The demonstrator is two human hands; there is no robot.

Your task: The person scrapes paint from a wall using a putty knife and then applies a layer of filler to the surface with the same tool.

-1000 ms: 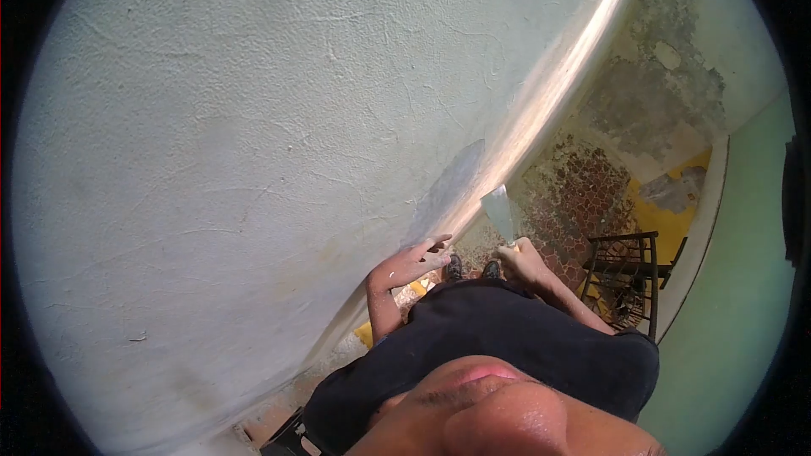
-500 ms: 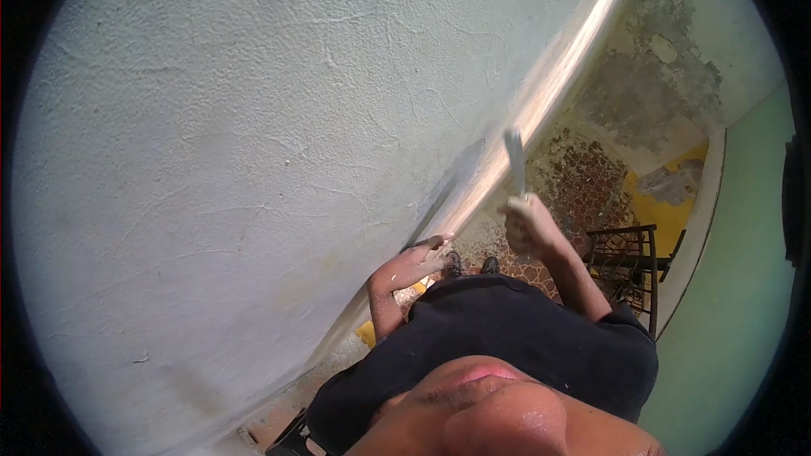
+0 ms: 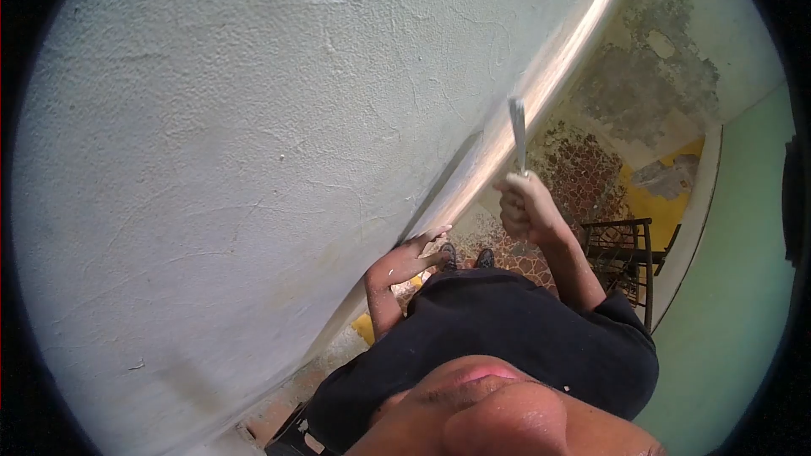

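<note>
In my right hand point(image 3: 525, 209) is a scraper point(image 3: 518, 128) with a long, narrow metal blade. My fingers wrap round its handle end, and the blade points up, overlapping the pale strip point(image 3: 498, 148) along the wall's edge. My left hand point(image 3: 408, 262) lies against the lower end of that strip, fingers stretched out and holding nothing. White specks of dust or paint dot its skin. The rough, pale blue-grey wall point(image 3: 236, 143) fills the left side of the view.
A dark metal rack point(image 3: 623, 253) stands at the right, near the green wall point(image 3: 718, 287). Patterned brown tiles point(image 3: 583, 173) and worn concrete cover the floor, with yellow patches point(image 3: 655, 203). My shoes point(image 3: 484, 258) are close below the wall. Something black sits at the lower left.
My right hand and the scraper have moved up a little along the strip. My left hand stays at the edge, shifted only slightly.
</note>
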